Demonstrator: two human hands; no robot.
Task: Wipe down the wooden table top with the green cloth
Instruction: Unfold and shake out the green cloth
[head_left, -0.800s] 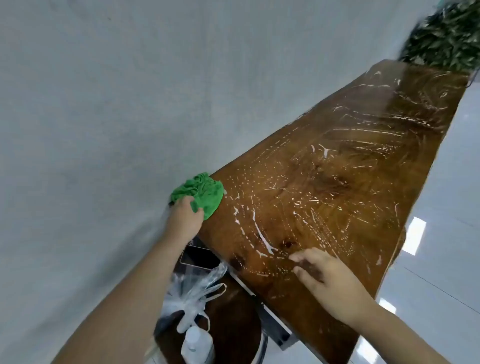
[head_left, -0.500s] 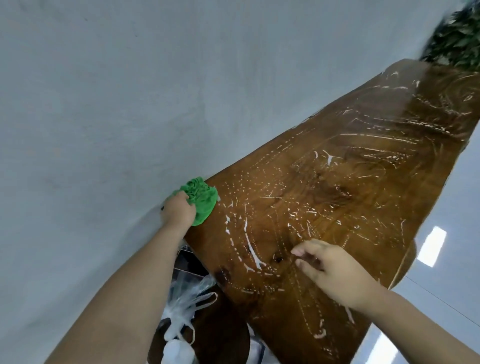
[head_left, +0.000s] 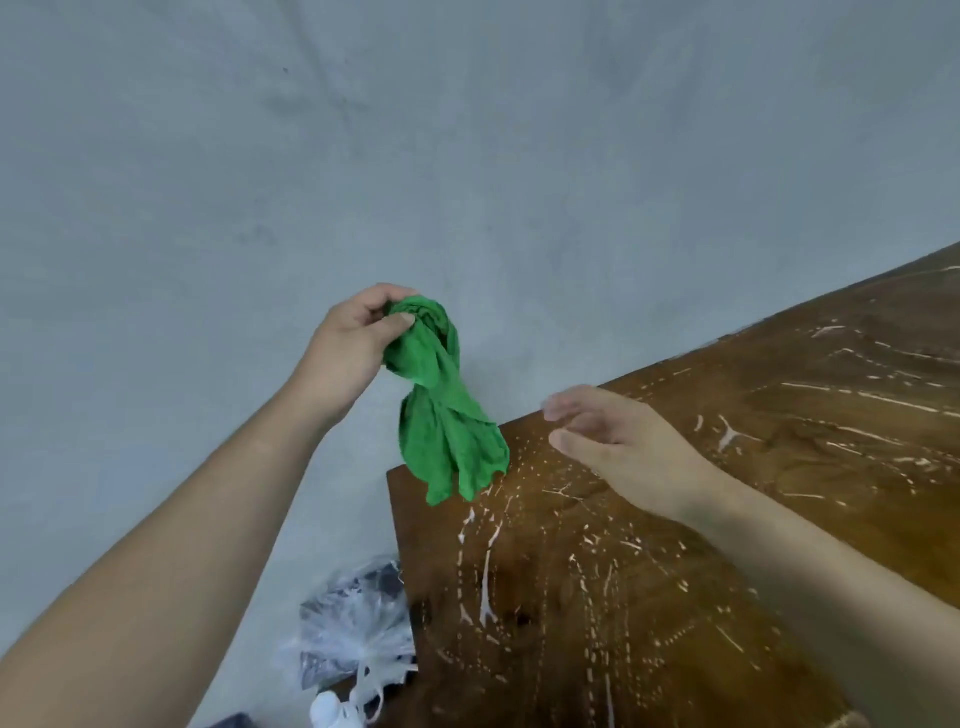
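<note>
Fingers (head_left: 400, 323) of the left hand (head_left: 350, 353) pinch the top of the green cloth (head_left: 441, 410), thumb against fingertips, so the cloth hangs in the air as a twisted, crumpled rope that flares into loose folds at its lower end. That lower end dangles just above the near corner of the wooden bench (head_left: 675, 571), in front of the pale grey wall (head_left: 363, 130). The right hand (head_left: 618, 441) hovers over the bench, motion-blurred, its fingers held loosely together and extended toward the cloth, gripping nothing. The bench top is dark, glossy brown wood with swirling grain, streaked with thin white arcs and dashes. Below its corner sits a crinkled clear plastic bag (head_left: 358, 634).

Half a second ago the cloth was a bunched wad pressed on the bench edge under the left hand; now it is lifted clear and hanging. The right hand, then resting on the wood, has risen.
</note>
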